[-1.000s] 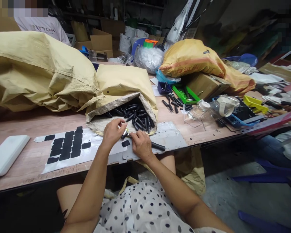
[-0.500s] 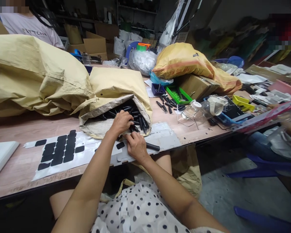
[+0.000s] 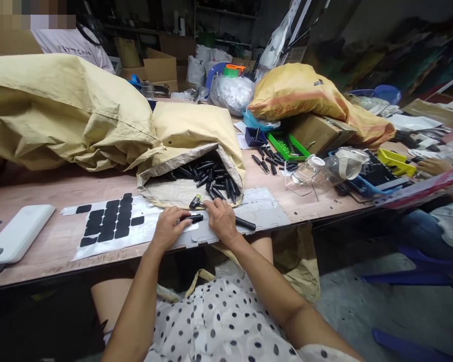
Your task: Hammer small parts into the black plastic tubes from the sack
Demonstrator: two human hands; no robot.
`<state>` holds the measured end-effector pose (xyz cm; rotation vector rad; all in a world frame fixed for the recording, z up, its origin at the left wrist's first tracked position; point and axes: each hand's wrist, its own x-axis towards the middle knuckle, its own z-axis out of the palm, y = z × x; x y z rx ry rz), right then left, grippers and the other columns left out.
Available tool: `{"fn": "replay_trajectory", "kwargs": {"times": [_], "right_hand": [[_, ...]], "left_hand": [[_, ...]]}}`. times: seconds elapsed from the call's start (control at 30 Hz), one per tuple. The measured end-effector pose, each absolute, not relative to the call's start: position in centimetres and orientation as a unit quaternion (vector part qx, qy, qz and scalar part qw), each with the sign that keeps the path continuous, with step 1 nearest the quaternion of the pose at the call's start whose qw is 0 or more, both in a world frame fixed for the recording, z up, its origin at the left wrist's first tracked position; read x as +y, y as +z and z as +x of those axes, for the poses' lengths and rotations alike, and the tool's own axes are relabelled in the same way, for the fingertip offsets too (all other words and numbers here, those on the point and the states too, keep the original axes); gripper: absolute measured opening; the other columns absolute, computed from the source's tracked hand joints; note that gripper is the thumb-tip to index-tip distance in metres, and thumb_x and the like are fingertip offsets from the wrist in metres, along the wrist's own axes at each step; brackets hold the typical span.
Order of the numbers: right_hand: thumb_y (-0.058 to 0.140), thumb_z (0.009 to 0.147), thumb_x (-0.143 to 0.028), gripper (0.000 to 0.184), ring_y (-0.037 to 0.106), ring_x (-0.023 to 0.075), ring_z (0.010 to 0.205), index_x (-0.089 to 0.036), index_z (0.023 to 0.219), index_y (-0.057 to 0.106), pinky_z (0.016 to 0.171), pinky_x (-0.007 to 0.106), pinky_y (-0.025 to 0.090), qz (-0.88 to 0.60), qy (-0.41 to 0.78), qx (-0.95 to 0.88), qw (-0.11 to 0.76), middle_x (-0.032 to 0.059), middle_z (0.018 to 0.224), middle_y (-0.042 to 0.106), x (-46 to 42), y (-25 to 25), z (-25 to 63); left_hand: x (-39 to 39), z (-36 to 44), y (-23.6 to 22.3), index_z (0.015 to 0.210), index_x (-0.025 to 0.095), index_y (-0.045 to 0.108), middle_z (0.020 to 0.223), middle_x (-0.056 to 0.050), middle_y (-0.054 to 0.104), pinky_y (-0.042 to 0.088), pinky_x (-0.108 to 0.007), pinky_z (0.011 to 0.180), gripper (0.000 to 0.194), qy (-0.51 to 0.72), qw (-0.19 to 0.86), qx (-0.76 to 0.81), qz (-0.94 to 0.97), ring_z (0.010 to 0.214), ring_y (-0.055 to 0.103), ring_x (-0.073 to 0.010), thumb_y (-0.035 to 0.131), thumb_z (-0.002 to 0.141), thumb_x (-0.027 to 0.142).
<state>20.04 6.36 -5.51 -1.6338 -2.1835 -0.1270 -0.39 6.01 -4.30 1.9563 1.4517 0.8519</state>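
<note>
My left hand point(image 3: 168, 227) is closed on a slim black pointed piece point(image 3: 195, 218), which lies low over the grey cardboard point(image 3: 266, 207) at the table's front edge. Just right of it, my right hand point(image 3: 222, 220) is wrapped round a small hammer; its black handle point(image 3: 246, 223) sticks out to the right, and the head point(image 3: 195, 201) with a yellow-green face points left. Beyond both hands is the open mouth of a tan sack point(image 3: 191, 123), with many similar black pointed pieces point(image 3: 215, 177) inside.
A white sheet with black rounded stickers point(image 3: 113, 218) and a white power bank point(image 3: 20, 234) lie left. A larger tan sack point(image 3: 68, 110) stands behind. To the right are a green tray point(image 3: 304, 152), a clear bottle point(image 3: 305, 171) and a yellow sack point(image 3: 294, 93). A co-worker's hand point(image 3: 435, 166) shows far right.
My left hand has come out of the sack mouth, back toward the table edge, with a black piece. The hammer's head now shows by my right hand. The view has shifted left.
</note>
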Motion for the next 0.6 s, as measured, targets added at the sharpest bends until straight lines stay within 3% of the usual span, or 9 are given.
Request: {"fn": "replay_trajectory", "kwargs": {"times": [0.33, 0.6], "right_hand": [[0.044, 0.1, -0.015, 0.043, 0.066, 0.0173, 0.102, -0.027, 0.135, 0.064, 0.088, 0.026, 0.054, -0.545, 0.084, -0.762, 0.339, 0.0045, 0.112, 0.071, 3.3, -3.2, 21.3], [0.044, 0.1, -0.015, 0.045, 0.064, 0.0161, 0.082, -0.028, 0.138, 0.065, 0.07, 0.022, 0.051, -0.523, 0.086, -0.792, 0.303, 0.0036, 0.09, 0.064, 1.4, -3.0, 21.3]], "left_hand": [[6.2, -0.2, -5.2, 0.092, 0.026, 0.077, 0.091, -0.003, 0.073, 0.048, -0.038, 0.088, 0.014, 0.308, 0.26, 0.531, 0.746, 0.094, 0.061, -0.0248, 0.073, 0.078, 0.026], [6.2, 0.1, -5.7, 0.092, 0.027, 0.078, 0.087, -0.001, 0.071, 0.047, -0.036, 0.085, 0.014, 0.307, 0.247, 0.533, 0.749, 0.09, 0.059, -0.0229, 0.074, 0.078, 0.024]]}}
